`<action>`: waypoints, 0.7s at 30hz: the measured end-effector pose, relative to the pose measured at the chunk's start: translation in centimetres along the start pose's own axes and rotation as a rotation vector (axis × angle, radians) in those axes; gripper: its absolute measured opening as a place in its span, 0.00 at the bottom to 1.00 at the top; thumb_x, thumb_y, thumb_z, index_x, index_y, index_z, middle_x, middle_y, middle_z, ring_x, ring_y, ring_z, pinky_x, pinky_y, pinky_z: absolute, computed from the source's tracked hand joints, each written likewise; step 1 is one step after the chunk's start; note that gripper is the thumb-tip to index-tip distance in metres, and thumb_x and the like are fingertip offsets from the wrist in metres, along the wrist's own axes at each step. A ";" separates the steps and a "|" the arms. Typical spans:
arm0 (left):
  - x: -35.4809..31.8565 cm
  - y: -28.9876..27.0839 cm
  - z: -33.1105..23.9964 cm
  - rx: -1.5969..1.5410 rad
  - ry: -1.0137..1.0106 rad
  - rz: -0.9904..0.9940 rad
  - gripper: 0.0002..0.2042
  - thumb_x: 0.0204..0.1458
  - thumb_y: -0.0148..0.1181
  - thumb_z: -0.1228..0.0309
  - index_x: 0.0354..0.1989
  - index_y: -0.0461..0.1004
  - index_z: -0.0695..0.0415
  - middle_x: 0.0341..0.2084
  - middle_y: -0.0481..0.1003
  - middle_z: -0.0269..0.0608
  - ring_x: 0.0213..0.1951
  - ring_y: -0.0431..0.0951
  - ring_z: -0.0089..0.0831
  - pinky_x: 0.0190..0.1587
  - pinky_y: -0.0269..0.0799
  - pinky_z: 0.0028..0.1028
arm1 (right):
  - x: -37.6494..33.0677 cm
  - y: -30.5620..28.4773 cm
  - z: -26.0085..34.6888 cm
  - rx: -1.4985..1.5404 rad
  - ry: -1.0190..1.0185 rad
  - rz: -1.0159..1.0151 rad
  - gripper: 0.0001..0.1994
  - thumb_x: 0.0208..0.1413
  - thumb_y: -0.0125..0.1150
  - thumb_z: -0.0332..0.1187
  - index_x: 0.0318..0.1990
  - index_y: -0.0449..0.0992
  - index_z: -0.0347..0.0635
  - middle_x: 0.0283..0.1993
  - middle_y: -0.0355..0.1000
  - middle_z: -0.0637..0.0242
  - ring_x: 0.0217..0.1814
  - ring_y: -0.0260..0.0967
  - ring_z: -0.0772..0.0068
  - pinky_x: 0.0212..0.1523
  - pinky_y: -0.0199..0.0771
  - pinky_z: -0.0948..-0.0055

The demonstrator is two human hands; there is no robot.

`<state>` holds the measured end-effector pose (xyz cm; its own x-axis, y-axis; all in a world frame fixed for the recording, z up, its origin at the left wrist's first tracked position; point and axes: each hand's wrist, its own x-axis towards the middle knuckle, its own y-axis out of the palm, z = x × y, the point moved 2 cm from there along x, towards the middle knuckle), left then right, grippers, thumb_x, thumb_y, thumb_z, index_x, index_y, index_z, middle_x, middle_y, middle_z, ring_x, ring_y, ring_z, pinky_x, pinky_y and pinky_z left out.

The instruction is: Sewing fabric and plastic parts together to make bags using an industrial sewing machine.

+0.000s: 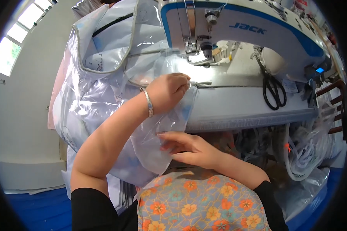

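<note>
A white industrial sewing machine [239, 23] with blue trim stands at the top, its presser foot [206, 61] lit by a lamp. Glossy pale fabric [100, 90] with faint blue and pink prints and grey piping spreads from the machine bed down over the table's front edge. My left hand [169, 92] is closed, pinching the fabric's right edge just in front of the presser foot. Lower down, my right hand [192, 149] has its fingers apart, with the fingertips at the hanging translucent panel [154, 152] of the fabric.
Black-handled scissors [274, 90] lie on the white table [227, 100], right of the needle area. Below on the right stands a white plastic basket [297, 173] beside clear plastic sheeting. A wooden chair [335, 102] is at the right edge. A floral apron [200, 200] covers my lap.
</note>
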<state>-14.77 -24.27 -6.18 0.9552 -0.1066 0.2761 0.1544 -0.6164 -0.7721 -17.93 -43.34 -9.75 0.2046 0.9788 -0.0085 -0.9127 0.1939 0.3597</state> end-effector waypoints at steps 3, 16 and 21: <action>0.2 0.6 -1.0 0.145 -0.111 0.071 0.04 0.55 0.53 0.77 0.34 0.72 0.65 0.39 0.78 0.57 0.45 0.78 0.52 0.48 0.74 0.41 | 0.5 0.6 -1.4 0.110 0.304 -0.162 0.13 0.61 0.62 0.32 0.50 0.75 0.36 0.48 0.76 0.67 0.50 0.73 0.77 0.53 0.71 0.75; -1.0 -0.2 -1.2 0.075 -0.238 0.050 0.16 0.63 0.48 0.70 0.56 0.74 0.57 0.48 0.78 0.51 0.50 0.78 0.47 0.56 0.72 0.37 | 1.4 0.3 -1.3 0.581 -0.065 -0.341 0.11 0.65 0.53 0.28 0.52 0.73 0.35 0.56 0.71 0.62 0.60 0.70 0.70 0.60 0.69 0.68; 0.5 -0.6 -1.9 0.210 -0.173 0.178 0.17 0.63 0.49 0.69 0.58 0.73 0.56 0.50 0.78 0.50 0.52 0.77 0.47 0.57 0.71 0.37 | 4.9 2.8 -2.2 0.666 0.152 -0.151 0.13 0.64 0.56 0.36 0.49 0.74 0.36 0.52 0.75 0.59 0.54 0.75 0.66 0.49 0.77 0.68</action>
<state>-14.85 -25.44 -4.49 0.9979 -0.0525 0.0387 0.0128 -0.4241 -0.9055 -20.25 -37.87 -10.89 0.2159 0.9522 -0.2160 -0.4574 0.2941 0.8392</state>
